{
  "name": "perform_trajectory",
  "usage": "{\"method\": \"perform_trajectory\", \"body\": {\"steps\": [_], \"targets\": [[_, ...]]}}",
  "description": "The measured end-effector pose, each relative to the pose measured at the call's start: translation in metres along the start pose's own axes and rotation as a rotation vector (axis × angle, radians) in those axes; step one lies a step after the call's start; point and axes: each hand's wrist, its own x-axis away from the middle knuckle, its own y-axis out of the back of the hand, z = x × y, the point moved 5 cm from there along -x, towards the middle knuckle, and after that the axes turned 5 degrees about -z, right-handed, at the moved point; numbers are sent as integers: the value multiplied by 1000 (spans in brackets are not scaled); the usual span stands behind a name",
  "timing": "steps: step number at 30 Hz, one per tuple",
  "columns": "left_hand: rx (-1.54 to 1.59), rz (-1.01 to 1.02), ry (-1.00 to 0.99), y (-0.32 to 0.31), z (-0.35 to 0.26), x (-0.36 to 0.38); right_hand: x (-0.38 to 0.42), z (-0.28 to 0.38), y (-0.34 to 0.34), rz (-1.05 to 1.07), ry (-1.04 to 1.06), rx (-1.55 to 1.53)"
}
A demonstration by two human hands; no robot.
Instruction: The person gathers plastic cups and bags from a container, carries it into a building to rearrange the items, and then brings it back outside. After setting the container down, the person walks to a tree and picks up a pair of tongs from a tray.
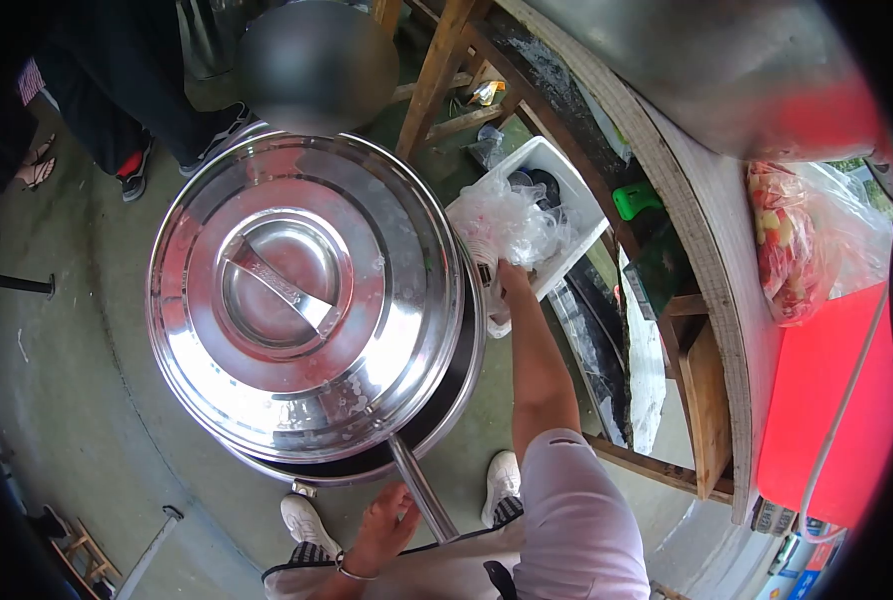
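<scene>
In front of me stands a large round steel pot point(479, 330) with a shiny lid point(192, 290) sitting askew, leaving a dark gap at the near right. A metal tube handle point(422, 487) sticks out of that gap toward me. My left hand point(385, 522) is beside this handle, fingers loosely curled and apart; nothing shows in it. My right hand point(513, 278) reaches beyond the pot's right side into a bunch of clear plastic bags point(517, 225). The bags lie in and over a white bin point(579, 245). Plastic hides the right fingers, so their grip does not show.
A wooden-framed counter point(682, 240) curves along the right. On it are a bag of red and yellow food point(782, 245) and a red container point(822, 400). A green object point(637, 200) lies beneath. Another person's legs point(107, 80) stand at the upper left.
</scene>
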Motion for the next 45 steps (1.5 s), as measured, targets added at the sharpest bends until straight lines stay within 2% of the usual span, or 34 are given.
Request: {"method": "perform_trajectory", "body": {"steps": [1, 2, 5, 7, 10, 13, 15, 16, 19, 21, 23, 24, 26, 29, 31, 33, 35, 36, 39, 41, 43, 44, 45], "targets": [[-13, 11, -9, 0, 1, 0, 13, 11, 2, 21, -12, 96], [-11, 11, 20, 2, 0, 1, 28, 24, 16, 106, 118, 345], [6, -4, 68, 6, 1, -2, 76, 77, 65, -325, 745, 623], [17, -23, 80, 7, 8, -2, 108, 135, 78, -427, 1062, 621], [8, -9, 47, 5, 2, -5, 121, 174, 29, -286, 883, 812], [-56, -18, 8, -2, 2, -6, 102, 151, -22, -51, 685, 1001], [-78, 10, 31, -5, -2, -8, 90, 129, -37, -24, 762, 1075], [-88, 26, 43, -6, -4, -8, 70, 112, -37, -154, 986, 994], [-97, 15, 91, -6, 15, -5, 46, 92, 7, -302, 1171, 824], [-76, -27, 34, 1, -4, -10, 41, 92, 47, -484, 1274, 740], [-64, -43, 0, 2, -10, -12, 38, 96, 86, -456, 1072, 752], [-64, -42, -7, 1, -5, -11, 34, 93, 99, -446, 1107, 770], [-69, -27, 7, 0, -2, -11, -19, 67, 108, -572, 1203, 794], [-69, 21, 64, -4, 0, -12, -48, 54, 99, -536, 1129, 1014], [-63, 29, 90, -4, 6, -10, -33, 72, 91, -358, 978, 1232], [-51, -6, 21, 1, -1, -12, -10, 87, 97, -261, 825, 1255], [-45, -21, -2, 6, -5, -12, 94, 136, 98, -313, 777, 1288], [-43, -24, 7, 7, -7, -12, 89, 139, 94, -294, 758, 1334], [-67, 26, 54, 8, -6, -13, 140, 171, 49, -115, 873, 1332], [-91, 13, 28, 8, -7, -13, 177, 177, 4, 53, 1037, 1552], [-108, -59, -71, 6, -11, -15, 75, 102, -50, 71, 1217, 1821], [-124, -53, -59, 4, -6, -13, 27, 66, -75, 71, 1321, 1942], [-141, -45, -49, 3, -1, -12, 30, 68, -72, 60, 1317, 1835]]}}
